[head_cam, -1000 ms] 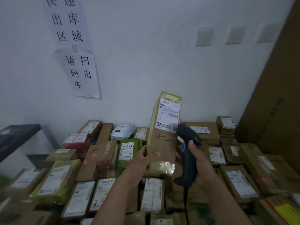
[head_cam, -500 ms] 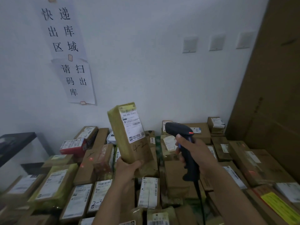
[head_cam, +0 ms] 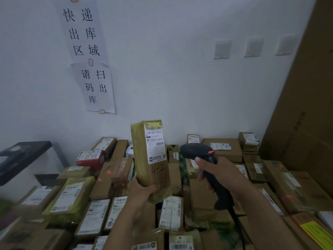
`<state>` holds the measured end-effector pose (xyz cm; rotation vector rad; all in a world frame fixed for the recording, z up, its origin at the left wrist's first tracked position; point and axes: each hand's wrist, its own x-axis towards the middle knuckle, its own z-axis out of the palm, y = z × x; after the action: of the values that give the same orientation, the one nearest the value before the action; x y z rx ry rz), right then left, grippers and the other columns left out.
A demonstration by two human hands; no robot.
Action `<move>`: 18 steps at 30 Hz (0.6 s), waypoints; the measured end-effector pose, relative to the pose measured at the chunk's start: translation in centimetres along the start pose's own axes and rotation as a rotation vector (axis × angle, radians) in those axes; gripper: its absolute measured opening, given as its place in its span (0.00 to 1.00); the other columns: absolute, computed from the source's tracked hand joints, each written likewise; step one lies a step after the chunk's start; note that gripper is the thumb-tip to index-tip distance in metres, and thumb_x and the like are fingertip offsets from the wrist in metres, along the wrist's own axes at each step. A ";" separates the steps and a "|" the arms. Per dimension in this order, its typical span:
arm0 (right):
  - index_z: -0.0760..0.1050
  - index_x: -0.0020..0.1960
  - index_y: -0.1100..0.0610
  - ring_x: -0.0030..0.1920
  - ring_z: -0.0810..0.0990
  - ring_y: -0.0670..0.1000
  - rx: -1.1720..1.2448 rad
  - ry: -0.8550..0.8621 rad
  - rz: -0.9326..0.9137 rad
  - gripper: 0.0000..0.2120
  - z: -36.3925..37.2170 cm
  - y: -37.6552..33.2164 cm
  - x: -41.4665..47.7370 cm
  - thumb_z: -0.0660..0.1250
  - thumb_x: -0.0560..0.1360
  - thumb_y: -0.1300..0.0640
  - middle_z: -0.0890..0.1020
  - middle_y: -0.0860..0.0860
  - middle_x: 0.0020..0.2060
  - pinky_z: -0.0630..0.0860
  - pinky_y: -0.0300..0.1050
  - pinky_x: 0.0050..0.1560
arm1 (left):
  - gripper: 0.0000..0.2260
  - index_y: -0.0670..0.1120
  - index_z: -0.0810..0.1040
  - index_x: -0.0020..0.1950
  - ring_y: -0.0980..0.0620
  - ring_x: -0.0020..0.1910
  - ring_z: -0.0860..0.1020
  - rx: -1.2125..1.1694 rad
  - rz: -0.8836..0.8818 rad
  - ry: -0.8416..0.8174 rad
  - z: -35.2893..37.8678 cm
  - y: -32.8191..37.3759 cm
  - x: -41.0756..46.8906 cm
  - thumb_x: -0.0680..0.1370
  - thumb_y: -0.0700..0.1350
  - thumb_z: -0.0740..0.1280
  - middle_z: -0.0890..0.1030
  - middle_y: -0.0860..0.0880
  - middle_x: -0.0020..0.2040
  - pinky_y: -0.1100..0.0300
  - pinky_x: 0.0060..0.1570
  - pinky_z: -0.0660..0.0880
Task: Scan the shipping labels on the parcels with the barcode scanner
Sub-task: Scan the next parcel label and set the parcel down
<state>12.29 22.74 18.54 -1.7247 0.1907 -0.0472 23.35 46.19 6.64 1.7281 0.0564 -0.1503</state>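
My left hand point(head_cam: 144, 188) grips the upright parcel point(head_cam: 150, 159) by its lower edge, above the packed boxes point(head_cam: 100, 215). My right hand point(head_cam: 219, 175) grips the barcode scanner point(head_cam: 198, 150) just right of it, clear space between them.

Two hands show: the left grip point(head_cam: 144, 191) closes round one upright parcel point(head_cam: 150, 159) bearing one shipping label point(head_cam: 155, 142), and the right grip point(head_cam: 219, 175) wraps one barcode scanner point(head_cam: 198, 150). Below both lie several dozen more parcels point(head_cam: 93, 216). Above them hang two paper signs point(head_cam: 90, 56) and three wall plates point(head_cam: 253, 47).
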 end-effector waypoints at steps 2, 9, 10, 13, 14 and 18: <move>0.79 0.45 0.63 0.25 0.78 0.50 0.015 -0.006 -0.005 0.26 0.2 -0.2 0.1 0.70 0.67 0.38 0.85 0.56 0.34 0.75 0.39 0.26 | 0.35 0.49 0.68 0.70 0.59 0.46 0.74 0.009 0.005 0.016 -0.1 -0.2 0.0 0.67 0.40 0.79 0.71 0.59 0.50 0.65 0.35 0.73; 0.77 0.43 0.59 0.26 0.77 0.51 0.155 0.010 -0.061 0.23 0.4 -1.5 0.5 0.70 0.66 0.38 0.84 0.56 0.35 0.75 0.43 0.27 | 0.41 0.47 0.64 0.75 0.51 0.54 0.72 0.091 0.006 0.038 -0.4 -1.0 0.1 0.67 0.42 0.80 0.67 0.52 0.57 0.56 0.45 0.77; 0.77 0.43 0.59 0.26 0.77 0.51 0.163 0.014 -0.062 0.23 0.4 -1.6 0.6 0.70 0.65 0.38 0.84 0.56 0.35 0.75 0.43 0.27 | 0.42 0.47 0.63 0.76 0.47 0.59 0.72 0.106 0.003 0.037 -0.4 -1.0 0.2 0.66 0.43 0.80 0.67 0.50 0.61 0.50 0.52 0.79; 0.77 0.43 0.59 0.26 0.77 0.51 0.163 0.005 -0.060 0.24 0.4 -1.8 0.8 0.70 0.64 0.38 0.83 0.57 0.34 0.75 0.43 0.27 | 0.43 0.46 0.64 0.75 0.42 0.64 0.71 0.123 -0.001 0.040 -0.7 -1.2 0.3 0.65 0.43 0.81 0.66 0.46 0.67 0.42 0.59 0.77; 0.77 0.42 0.59 0.26 0.77 0.51 0.158 -0.002 -0.058 0.24 0.5 -1.8 0.9 0.70 0.64 0.37 0.83 0.57 0.34 0.75 0.43 0.27 | 0.42 0.46 0.65 0.75 0.42 0.64 0.71 0.125 -0.003 0.047 -0.7 -1.2 0.3 0.65 0.44 0.81 0.66 0.46 0.66 0.43 0.59 0.77; 0.77 0.43 0.59 0.26 0.77 0.51 0.137 -0.012 -0.056 0.26 0.6 -1.5 1.1 0.71 0.63 0.36 0.84 0.56 0.34 0.75 0.42 0.26 | 0.42 0.46 0.64 0.74 0.44 0.62 0.70 0.135 -0.010 0.068 -0.8 -1.4 0.3 0.65 0.44 0.81 0.64 0.49 0.61 0.47 0.56 0.77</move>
<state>13.66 23.42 19.80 -1.5932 0.1276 -0.0891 23.58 47.23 5.39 1.8676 0.1070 -0.1052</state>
